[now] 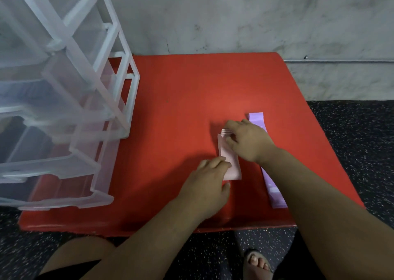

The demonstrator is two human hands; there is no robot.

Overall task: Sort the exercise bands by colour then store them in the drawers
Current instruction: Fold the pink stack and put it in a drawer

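A pale pink exercise band [231, 166], folded flat, lies in the middle of the red mat [181, 92]. My right hand [248, 141] pinches its far folded end between thumb and fingers. My left hand [210, 179] rests on the band's near left edge with the fingers laid over it. A long purple band [274, 191] lies flat to the right, partly hidden under my right forearm. The clear plastic drawer unit [64, 100] stands at the left, with its lower drawers pulled out.
The red mat sits on a dark speckled floor [351, 135] against a grey concrete wall [234, 13]. My knee and a sandalled foot [257, 262] show at the bottom edge. Bare red mat lies between the drawers and the bands.
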